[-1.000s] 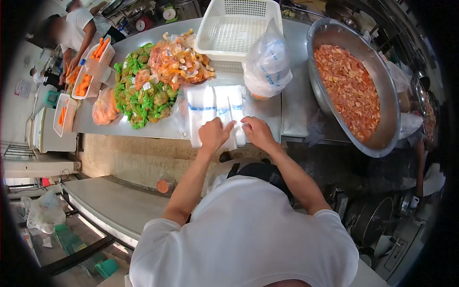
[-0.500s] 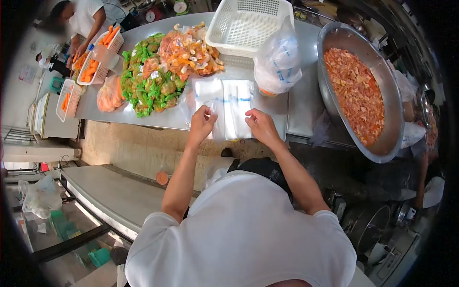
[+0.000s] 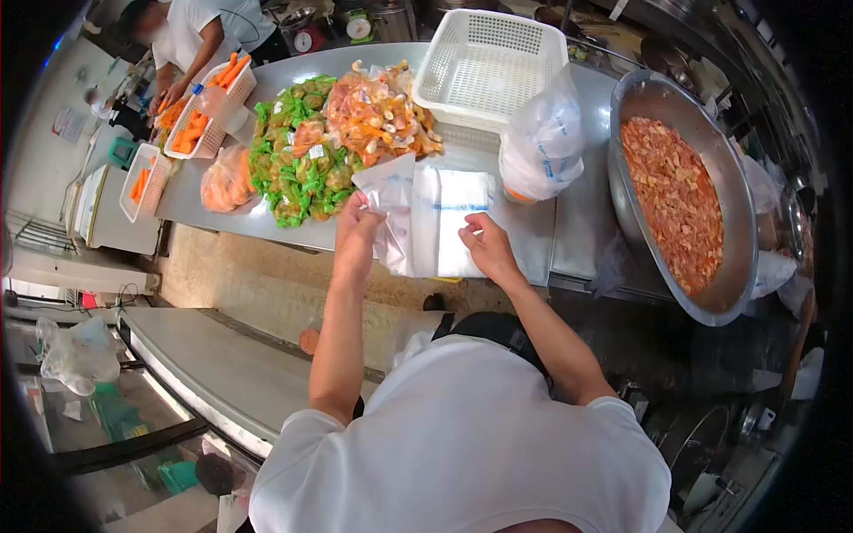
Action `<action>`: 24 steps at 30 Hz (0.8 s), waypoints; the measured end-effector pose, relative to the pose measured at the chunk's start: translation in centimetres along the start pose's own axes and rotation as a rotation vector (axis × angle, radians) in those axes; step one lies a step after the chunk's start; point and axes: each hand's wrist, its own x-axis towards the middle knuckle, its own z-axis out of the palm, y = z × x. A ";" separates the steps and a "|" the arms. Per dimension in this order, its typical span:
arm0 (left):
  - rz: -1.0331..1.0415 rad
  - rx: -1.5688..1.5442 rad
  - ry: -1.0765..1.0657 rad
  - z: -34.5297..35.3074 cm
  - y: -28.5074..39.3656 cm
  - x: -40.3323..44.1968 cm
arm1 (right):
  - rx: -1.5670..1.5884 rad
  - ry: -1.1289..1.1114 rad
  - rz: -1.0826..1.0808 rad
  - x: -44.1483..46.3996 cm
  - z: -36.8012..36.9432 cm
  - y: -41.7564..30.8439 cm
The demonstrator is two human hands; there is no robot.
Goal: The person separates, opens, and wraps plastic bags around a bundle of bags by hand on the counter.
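Observation:
My left hand is closed on the edge of a clear plastic bag, which it lifts and tilts at the left of a stack. That stack of flat plastic bags, banded with a blue strip, lies on the steel table in front of me. Over the stack's right side is my right hand, fingers loosely curled and a little apart, with nothing visible in them. Right behind it stands a container wrapped in a plastic bag, its orange base showing.
Green-tied bags and bags of orange-coloured food are piled at the left. Behind sits a white plastic basket. A large metal basin of chopped meat is at the right. Another person handles carrots at the far left.
My left hand has moved left and raised a bag from the left side of the stack. The right hand stays over the stack's right side. The whole view has shifted slightly.

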 end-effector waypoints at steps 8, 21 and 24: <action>0.102 -0.214 -0.117 -0.5 7.2 -1.3 | 0.883 -0.511 0.317 1.9 3.1 -2.3; 0.679 1.081 0.482 -5.7 -2.3 2.2 | 0.842 -0.062 0.184 1.8 -1.2 0.1; 0.398 0.871 0.144 -1.1 -4.9 1.2 | 0.680 -0.034 0.260 0.4 -1.7 0.1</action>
